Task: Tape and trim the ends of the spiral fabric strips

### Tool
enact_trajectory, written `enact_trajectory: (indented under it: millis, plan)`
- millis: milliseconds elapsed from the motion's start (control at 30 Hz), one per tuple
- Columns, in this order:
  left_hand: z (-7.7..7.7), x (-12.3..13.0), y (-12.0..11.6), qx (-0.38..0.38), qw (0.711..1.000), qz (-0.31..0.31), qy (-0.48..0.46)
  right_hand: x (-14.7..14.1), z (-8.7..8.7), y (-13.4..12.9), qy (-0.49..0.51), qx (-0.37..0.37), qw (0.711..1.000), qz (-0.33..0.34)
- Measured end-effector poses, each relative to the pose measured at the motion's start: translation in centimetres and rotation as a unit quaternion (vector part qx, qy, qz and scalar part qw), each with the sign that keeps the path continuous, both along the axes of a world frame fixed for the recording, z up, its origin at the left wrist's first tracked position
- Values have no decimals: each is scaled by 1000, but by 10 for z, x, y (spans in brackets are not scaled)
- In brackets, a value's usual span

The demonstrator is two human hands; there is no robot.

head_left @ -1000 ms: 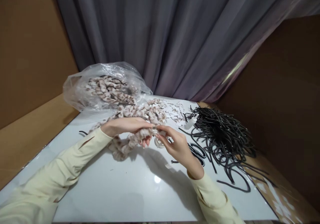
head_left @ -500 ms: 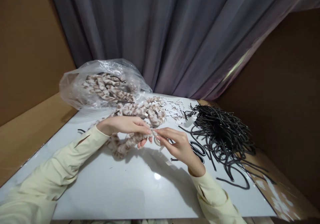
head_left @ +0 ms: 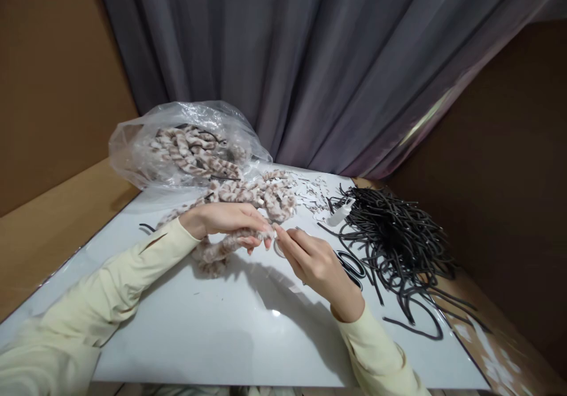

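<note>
My left hand (head_left: 239, 222) is closed around a fluffy brown-and-white striped plush cord (head_left: 225, 245), near its right end. The rest of that cord droops down to the left and rests by the table top. My right hand (head_left: 310, 257) is in a pinch, thumb and fingertips right at the cord's end; what sits between them is too small to make out. Behind my left hand lie more plush cords (head_left: 279, 198) in a loose heap. A white ring (head_left: 279, 248), partly hidden, shows just below my right fingertips.
A clear plastic bag (head_left: 128, 148) of plush cords stands at the back left. On the right is a tangled pile of black cords (head_left: 398, 236), with a white squeeze bottle (head_left: 341, 213) against it and scissors (head_left: 352, 266) nearby. Paper scraps (head_left: 314, 192) litter the white table (head_left: 199, 337).
My right hand has turned, its fingers now folded closer together at the cord's end. My left hand keeps its hold, almost in place. The view has shifted slightly.
</note>
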State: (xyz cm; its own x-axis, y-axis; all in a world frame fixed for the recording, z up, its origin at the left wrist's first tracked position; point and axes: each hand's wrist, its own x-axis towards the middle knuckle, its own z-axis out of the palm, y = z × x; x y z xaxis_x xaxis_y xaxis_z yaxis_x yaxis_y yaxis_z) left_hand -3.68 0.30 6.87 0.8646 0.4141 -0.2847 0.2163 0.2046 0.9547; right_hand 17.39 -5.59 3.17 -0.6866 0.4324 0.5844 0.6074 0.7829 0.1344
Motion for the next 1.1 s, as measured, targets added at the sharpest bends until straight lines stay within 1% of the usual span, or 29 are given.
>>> enact_trajectory:
  millis: [100,200,333,500,633,700,767,833,900,1000,1100]
  plan:
    - [-4,1,1,-28,1000,8,-3,0,-6,2,-25,63,998,-12]
    - [-6,1,1,-56,998,-5,-15,2,-11,4,-44,88,995,-28]
    - [-9,0,3,-85,996,-13,-5,4,-16,6,-65,88,994,-24]
    - [-14,1,7,-120,993,1,7,3,-23,12,-53,48,997,-10]
    - [-19,3,9,-138,990,17,3,2,-28,14,-52,68,996,-24]
    - [-21,4,9,-131,991,22,0,3,-29,15,-61,78,995,-29]
    - [-25,6,9,-100,995,27,-6,3,-31,17,-67,84,994,-32]
    - [-31,8,10,-67,997,37,-11,2,-32,19,-59,71,995,-35]
    - [-38,10,12,-65,997,38,-13,1,-33,20,-47,36,998,-35]
    - [-47,13,16,-83,996,7,-15,-4,-33,20,-49,-22,998,-20]
    - [-51,12,20,-53,998,-25,-15,-6,-36,22,-11,-89,996,-3]
